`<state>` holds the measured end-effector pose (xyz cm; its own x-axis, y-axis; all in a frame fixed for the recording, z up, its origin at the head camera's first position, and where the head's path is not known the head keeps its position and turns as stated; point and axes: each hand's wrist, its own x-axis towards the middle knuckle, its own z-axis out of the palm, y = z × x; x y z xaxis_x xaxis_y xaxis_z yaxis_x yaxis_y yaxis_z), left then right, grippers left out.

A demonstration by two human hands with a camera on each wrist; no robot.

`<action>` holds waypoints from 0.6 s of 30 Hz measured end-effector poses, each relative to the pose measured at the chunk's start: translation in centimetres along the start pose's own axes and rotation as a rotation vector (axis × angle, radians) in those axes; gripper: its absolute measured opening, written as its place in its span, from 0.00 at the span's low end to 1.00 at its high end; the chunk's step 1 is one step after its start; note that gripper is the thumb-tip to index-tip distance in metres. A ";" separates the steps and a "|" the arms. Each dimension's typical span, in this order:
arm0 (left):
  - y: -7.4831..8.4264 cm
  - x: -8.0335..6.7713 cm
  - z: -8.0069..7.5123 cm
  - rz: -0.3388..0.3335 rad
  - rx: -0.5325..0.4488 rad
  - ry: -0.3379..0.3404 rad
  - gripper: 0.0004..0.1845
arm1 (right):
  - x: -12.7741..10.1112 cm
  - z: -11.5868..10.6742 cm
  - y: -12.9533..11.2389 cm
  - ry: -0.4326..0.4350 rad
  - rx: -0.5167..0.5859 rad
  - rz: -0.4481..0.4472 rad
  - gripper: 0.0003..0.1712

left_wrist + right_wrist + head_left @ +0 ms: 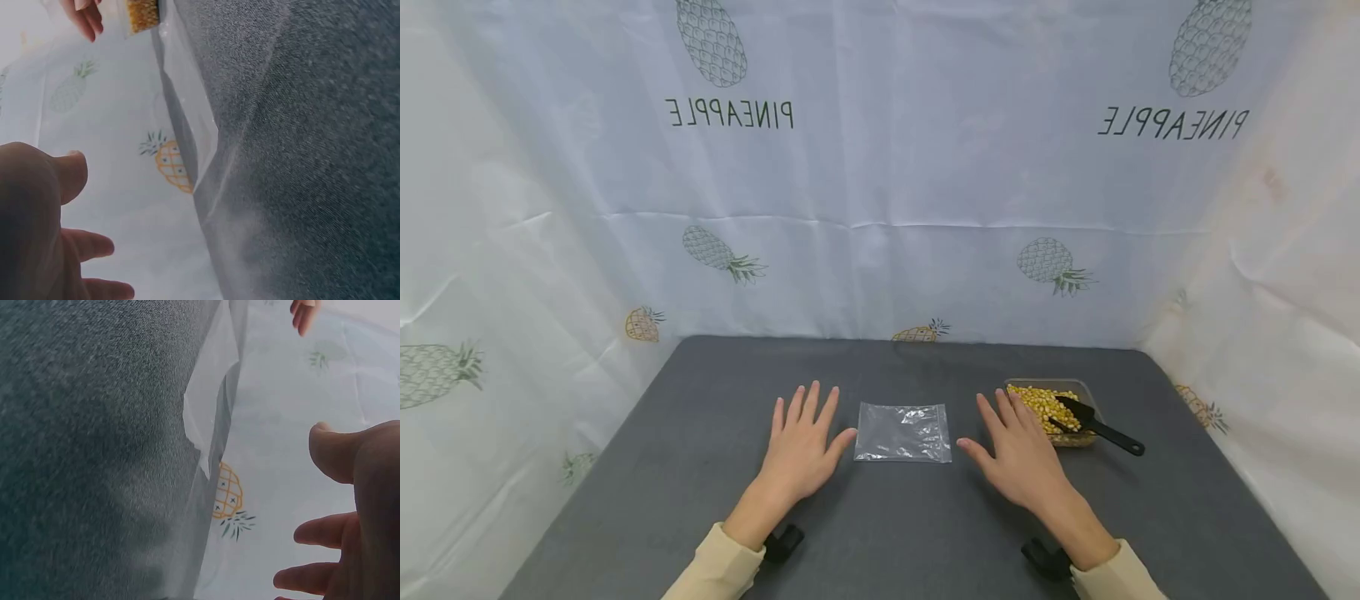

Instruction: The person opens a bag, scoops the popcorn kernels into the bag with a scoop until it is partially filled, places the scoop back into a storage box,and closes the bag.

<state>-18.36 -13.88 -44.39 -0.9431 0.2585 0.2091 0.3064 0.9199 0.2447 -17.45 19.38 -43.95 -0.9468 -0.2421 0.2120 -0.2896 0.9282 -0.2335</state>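
A clear plastic zip bag (902, 433) lies flat on the dark grey table, between the two hands. To its left, my left hand (801, 454) hovers palm down with fingers spread, holding nothing; its thumb tip is close to the bag's edge. On the other side my right hand (1018, 458) is likewise spread above the table and holds nothing. Just beyond its fingers stands a clear plastic container (1086, 392) of yellow corn kernels (1037, 404), partly covered by that hand. A black scoop (1093, 421) rests in the kernels, its handle sticking out over the right rim.
The grey table (917, 533) ends at a white curtain (880, 167) printed with pineapples, which hangs behind and along both sides. A black wrist strap mount (784, 543) sits under the left wrist, and another mount (1047, 560) under the right.
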 end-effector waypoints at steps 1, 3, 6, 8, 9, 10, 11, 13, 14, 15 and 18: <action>0.0 0.0 0.1 0.000 0.010 -0.003 0.39 | 0.2 0.1 -0.1 0.001 -0.001 -0.004 0.47; 0.2 0.2 0.1 0.000 0.022 -0.011 0.39 | 0.4 0.3 -0.3 -0.001 -0.002 -0.011 0.47; 0.5 0.4 0.2 0.002 0.031 -0.031 0.39 | 0.8 0.6 -0.7 -0.007 0.001 -0.019 0.46; 0.7 0.6 0.4 0.008 0.023 -0.033 0.39 | 1.0 0.8 -0.9 -0.010 0.009 -0.024 0.46; 0.8 0.7 0.5 0.010 0.018 -0.033 0.39 | 1.1 0.9 -1.0 -0.010 0.014 -0.027 0.46; 0.8 0.9 0.6 0.011 0.015 -0.036 0.39 | 1.2 1.0 -1.1 -0.008 0.018 -0.031 0.46; 0.9 1.0 0.7 0.013 0.010 -0.034 0.39 | 1.3 1.2 -1.2 -0.005 0.021 -0.033 0.45; 1.1 1.2 0.9 0.018 -0.004 -0.029 0.38 | 1.5 1.4 -1.4 0.000 0.028 -0.039 0.45; 1.1 1.4 0.9 0.017 -0.009 -0.031 0.38 | 1.6 1.6 -1.5 0.002 0.034 -0.042 0.44; 1.2 1.5 1.0 0.017 -0.020 -0.029 0.38 | 1.7 1.7 -1.5 0.002 0.040 -0.043 0.44; 1.4 1.8 1.3 0.011 -0.067 -0.010 0.36 | 2.0 1.9 -1.8 -0.006 0.057 -0.047 0.43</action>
<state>-19.79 -11.70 -44.92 -0.9408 0.2719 0.2023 0.3244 0.8953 0.3052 -19.13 16.70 -44.94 -0.9327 -0.2870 0.2184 -0.3413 0.8982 -0.2772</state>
